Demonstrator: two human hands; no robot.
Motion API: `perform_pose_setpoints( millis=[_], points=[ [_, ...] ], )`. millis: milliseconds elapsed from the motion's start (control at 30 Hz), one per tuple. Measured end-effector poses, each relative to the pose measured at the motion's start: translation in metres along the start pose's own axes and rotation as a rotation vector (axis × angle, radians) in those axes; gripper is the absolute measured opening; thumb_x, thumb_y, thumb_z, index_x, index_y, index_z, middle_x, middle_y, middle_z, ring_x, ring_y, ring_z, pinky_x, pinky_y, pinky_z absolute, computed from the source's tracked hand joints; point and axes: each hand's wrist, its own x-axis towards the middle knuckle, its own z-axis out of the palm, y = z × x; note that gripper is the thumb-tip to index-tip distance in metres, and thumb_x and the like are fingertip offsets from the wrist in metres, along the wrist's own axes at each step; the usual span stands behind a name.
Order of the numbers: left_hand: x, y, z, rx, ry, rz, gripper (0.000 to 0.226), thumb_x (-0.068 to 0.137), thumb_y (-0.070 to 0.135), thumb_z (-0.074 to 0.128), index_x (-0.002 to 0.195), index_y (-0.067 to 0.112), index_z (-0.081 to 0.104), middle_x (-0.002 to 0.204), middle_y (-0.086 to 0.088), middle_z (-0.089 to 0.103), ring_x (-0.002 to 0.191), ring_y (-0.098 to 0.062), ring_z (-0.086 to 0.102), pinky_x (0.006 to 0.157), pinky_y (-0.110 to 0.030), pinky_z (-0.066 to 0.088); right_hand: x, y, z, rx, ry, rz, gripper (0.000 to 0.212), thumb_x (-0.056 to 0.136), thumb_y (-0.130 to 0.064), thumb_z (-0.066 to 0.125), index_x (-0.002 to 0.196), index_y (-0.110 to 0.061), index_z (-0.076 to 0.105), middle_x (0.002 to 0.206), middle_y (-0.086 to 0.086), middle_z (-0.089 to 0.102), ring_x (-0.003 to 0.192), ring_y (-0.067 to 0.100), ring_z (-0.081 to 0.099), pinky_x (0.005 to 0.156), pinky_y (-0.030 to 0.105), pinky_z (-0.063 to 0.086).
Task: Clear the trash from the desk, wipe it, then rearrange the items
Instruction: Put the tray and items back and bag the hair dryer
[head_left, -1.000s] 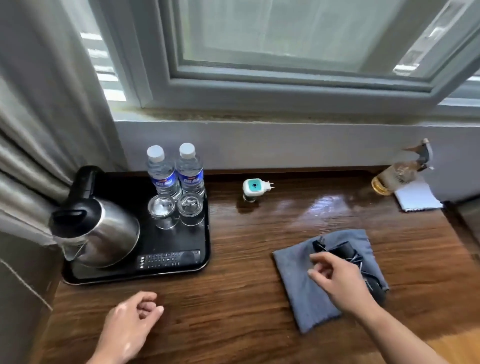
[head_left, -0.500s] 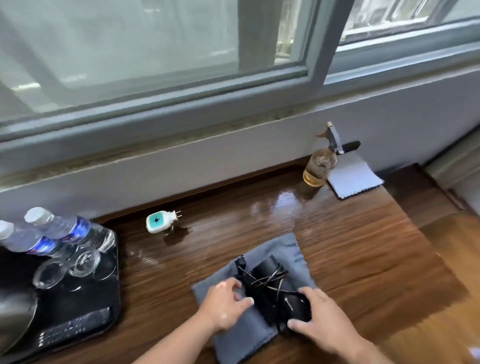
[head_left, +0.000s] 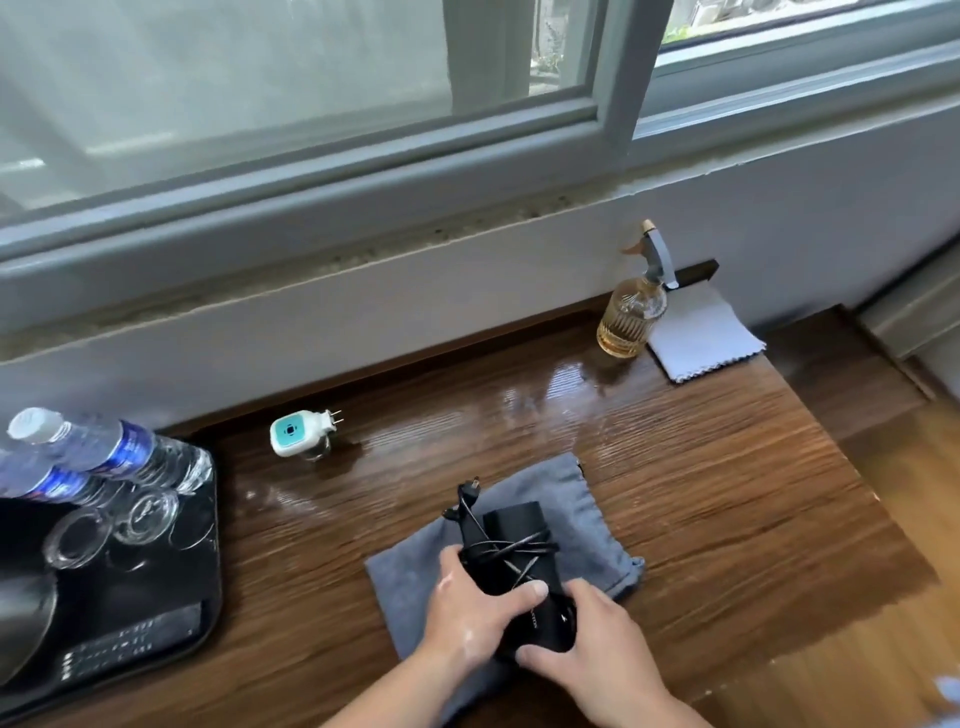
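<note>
A black hair dryer (head_left: 519, 551) with its cord wrapped round it lies on a grey cloth bag (head_left: 587, 525) on the wooden desk (head_left: 727, 493). My left hand (head_left: 478, 613) grips the dryer from the left, thumb across its top. My right hand (head_left: 597, 644) holds its near end from the right. The cord's plug (head_left: 470, 488) sticks up at the far end. The desk surface shines wet towards the wall.
A black tray (head_left: 208, 577) at the left carries two water bottles (head_left: 104, 452), upturned glasses (head_left: 145, 519), a remote (head_left: 130, 639) and a kettle (head_left: 21, 623). A white-teal plug-in device (head_left: 296, 434) stands near the wall. An amber spray bottle (head_left: 631, 317) and white cloth (head_left: 701, 338) sit at far right.
My left hand came over from the desk's left front and took hold of the hair dryer beside my right hand. The view swung right and both hands closed tighter on it.
</note>
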Motion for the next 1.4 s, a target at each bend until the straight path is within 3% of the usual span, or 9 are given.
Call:
perform_pose_setpoints(
  millis=[333, 467, 567, 800, 900, 1000, 1133, 1267, 1400],
  points=[
    [-0.018, -0.004, -0.081, 0.107, 0.231, 0.11, 0.109, 0.039, 0.057, 0.085, 0.129, 0.03, 0.033, 0.12, 0.008, 0.047, 0.107, -0.012, 0.05, 0.091, -0.026, 0.045, -0.018, -0.08, 0.05, 0.111, -0.073, -0.119, 0.075, 0.048, -0.078, 0.065, 0.104, -0.034, 0.043, 0.107, -0.016, 0.054, 0.106, 0.005, 0.056, 0.086, 0.024, 0.049],
    [-0.015, -0.033, -0.124, 0.26, 0.239, 0.122, 0.115, 0.04, 0.058, 0.077, 0.14, 0.027, 0.029, 0.129, 0.004, 0.05, 0.117, -0.015, 0.051, 0.096, -0.028, 0.046, -0.021, -0.097, 0.077, 0.054, -0.259, -0.247, 0.083, 0.062, -0.071, 0.072, 0.132, -0.038, 0.041, 0.12, -0.018, 0.05, 0.111, 0.002, 0.055, 0.092, 0.021, 0.046],
    [-0.013, -0.058, -0.153, 0.326, 0.199, 0.063, 0.123, 0.038, 0.061, 0.077, 0.145, 0.024, 0.028, 0.134, 0.001, 0.054, 0.122, -0.018, 0.052, 0.1, -0.029, 0.045, -0.021, -0.101, 0.096, -0.028, -0.4, -0.362, 0.091, 0.071, -0.065, 0.07, 0.149, -0.04, 0.03, 0.124, -0.018, 0.045, 0.098, 0.001, 0.058, 0.094, 0.025, 0.049],
    [-0.018, -0.109, -0.189, 0.476, 0.131, -0.02, 0.129, 0.041, 0.056, 0.077, 0.152, 0.026, 0.018, 0.143, -0.001, 0.045, 0.127, -0.021, 0.051, 0.104, -0.03, 0.044, -0.015, -0.103, 0.119, -0.148, -0.521, -0.454, 0.086, 0.083, -0.053, 0.069, 0.155, -0.045, 0.022, 0.133, -0.021, 0.04, 0.1, 0.003, 0.059, 0.094, 0.025, 0.049],
    [-0.02, -0.125, -0.197, 0.5, 0.123, -0.051, 0.132, 0.044, 0.053, 0.079, 0.154, 0.025, 0.014, 0.144, 0.0, 0.042, 0.128, -0.022, 0.05, 0.104, -0.031, 0.045, -0.007, -0.091, 0.115, -0.132, -0.421, -0.424, 0.078, 0.084, -0.051, 0.07, 0.152, -0.043, 0.031, 0.132, -0.02, 0.042, 0.098, -0.002, 0.057, 0.096, 0.019, 0.046],
    [-0.018, -0.134, -0.203, 0.507, 0.127, -0.041, 0.134, 0.047, 0.05, 0.08, 0.157, 0.025, 0.008, 0.15, 0.002, 0.037, 0.131, -0.022, 0.048, 0.103, -0.031, 0.046, 0.014, -0.064, 0.092, -0.129, -0.142, -0.341, 0.062, 0.087, -0.04, 0.072, 0.143, -0.032, 0.047, 0.123, -0.016, 0.05, 0.099, -0.003, 0.054, 0.098, 0.016, 0.042],
    [-0.016, -0.138, -0.207, 0.491, 0.134, -0.002, 0.134, 0.05, 0.045, 0.079, 0.158, 0.025, 0.002, 0.158, 0.002, 0.03, 0.137, -0.02, 0.043, 0.105, -0.03, 0.046, 0.05, -0.022, 0.039, -0.259, 0.286, -0.21, 0.048, 0.085, -0.026, 0.076, 0.129, -0.015, 0.06, 0.123, 0.003, 0.062, 0.114, 0.023, 0.059, 0.102, 0.037, 0.046],
    [-0.019, -0.149, -0.204, 0.505, 0.173, 0.009, 0.129, 0.057, 0.054, 0.078, 0.158, 0.017, 0.008, 0.162, 0.0, 0.026, 0.147, -0.019, 0.026, 0.118, -0.031, 0.032, 0.069, -0.003, -0.006, -0.455, 0.352, 0.06, 0.058, 0.086, -0.042, 0.071, 0.134, -0.019, 0.05, 0.132, 0.008, 0.053, 0.124, 0.032, 0.048, 0.103, 0.047, 0.043],
    [-0.024, -0.16, -0.202, 0.522, 0.205, 0.017, 0.128, 0.06, 0.06, 0.081, 0.158, 0.016, 0.011, 0.162, 0.001, 0.023, 0.147, -0.02, 0.025, 0.119, -0.034, 0.031, 0.079, 0.006, -0.016, -0.312, 0.295, 0.229, 0.073, 0.08, -0.046, 0.078, 0.137, -0.013, 0.046, 0.133, 0.016, 0.055, 0.124, 0.037, 0.053, 0.102, 0.047, 0.045]
  ],
)
